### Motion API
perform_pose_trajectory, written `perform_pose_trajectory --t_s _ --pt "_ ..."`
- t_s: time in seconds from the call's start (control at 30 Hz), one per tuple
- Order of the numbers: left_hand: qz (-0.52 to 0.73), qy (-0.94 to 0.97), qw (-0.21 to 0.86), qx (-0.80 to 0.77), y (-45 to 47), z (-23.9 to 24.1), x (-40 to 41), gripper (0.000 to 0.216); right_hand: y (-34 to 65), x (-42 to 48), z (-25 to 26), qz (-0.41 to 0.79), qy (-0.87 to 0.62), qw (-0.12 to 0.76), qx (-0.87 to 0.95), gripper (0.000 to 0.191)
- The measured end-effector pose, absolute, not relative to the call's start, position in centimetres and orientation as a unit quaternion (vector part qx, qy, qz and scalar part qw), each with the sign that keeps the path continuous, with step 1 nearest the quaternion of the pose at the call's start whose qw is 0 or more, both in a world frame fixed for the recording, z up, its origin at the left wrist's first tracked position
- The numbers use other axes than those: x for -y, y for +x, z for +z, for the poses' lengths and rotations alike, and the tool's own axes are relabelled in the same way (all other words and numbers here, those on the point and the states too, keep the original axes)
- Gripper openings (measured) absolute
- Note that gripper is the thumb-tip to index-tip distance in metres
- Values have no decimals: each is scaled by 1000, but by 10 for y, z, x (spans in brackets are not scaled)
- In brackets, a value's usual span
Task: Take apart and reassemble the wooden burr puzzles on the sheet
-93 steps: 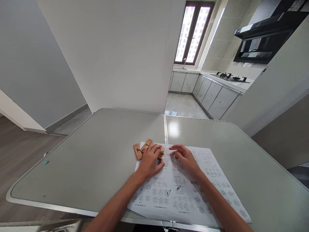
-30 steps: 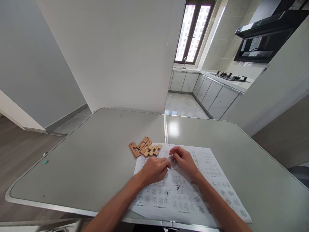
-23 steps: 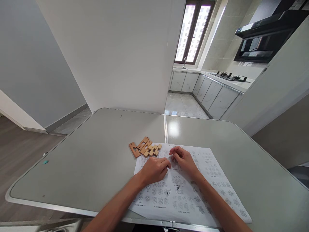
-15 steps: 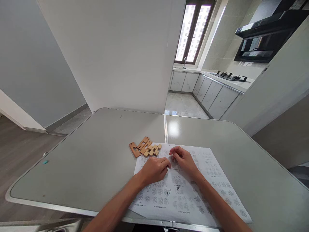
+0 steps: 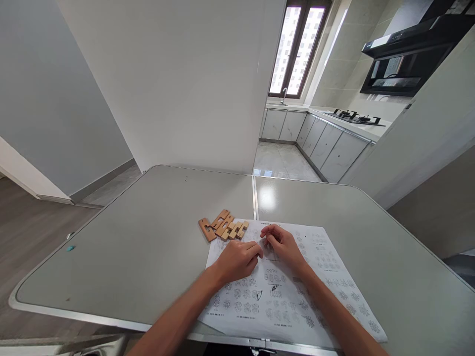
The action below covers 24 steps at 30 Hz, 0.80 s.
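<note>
My left hand (image 5: 240, 259) rests on a printed paper sheet (image 5: 282, 301), its fingers curled inward in a loose fist. Nothing shows sticking out of it. Facing it, my right hand (image 5: 281, 243) lies on the same sheet with bent fingers and the thumb apart, and no object is visible in it. The two hands are close together but not touching. Beyond my left hand are several notched wooden puzzle pieces (image 5: 221, 226). The darker brown ones lie on the left, and the paler, smaller ones (image 5: 236, 230) overlap the sheet's far left corner.
The grey table (image 5: 129, 252) has a metal rim and a seam (image 5: 255, 198) running away from me. A small teal bit (image 5: 70, 248) lies by its left edge. Farther off are a white wall (image 5: 178, 89) and a kitchen counter (image 5: 326, 143) with a gas stove (image 5: 354, 116).
</note>
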<state>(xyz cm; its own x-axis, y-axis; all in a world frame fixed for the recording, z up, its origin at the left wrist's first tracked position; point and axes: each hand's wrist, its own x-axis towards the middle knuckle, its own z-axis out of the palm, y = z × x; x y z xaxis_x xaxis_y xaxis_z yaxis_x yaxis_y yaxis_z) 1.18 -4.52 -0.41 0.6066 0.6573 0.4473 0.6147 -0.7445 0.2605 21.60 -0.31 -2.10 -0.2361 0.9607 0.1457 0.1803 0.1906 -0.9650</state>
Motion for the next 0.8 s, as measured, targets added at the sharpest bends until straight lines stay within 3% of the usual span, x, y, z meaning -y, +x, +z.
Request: perform_pose_trajectory --t_s 0.8 --pt "299 891 24 -341 12 -7 44 23 216 3 -21 461 -446 429 635 15"
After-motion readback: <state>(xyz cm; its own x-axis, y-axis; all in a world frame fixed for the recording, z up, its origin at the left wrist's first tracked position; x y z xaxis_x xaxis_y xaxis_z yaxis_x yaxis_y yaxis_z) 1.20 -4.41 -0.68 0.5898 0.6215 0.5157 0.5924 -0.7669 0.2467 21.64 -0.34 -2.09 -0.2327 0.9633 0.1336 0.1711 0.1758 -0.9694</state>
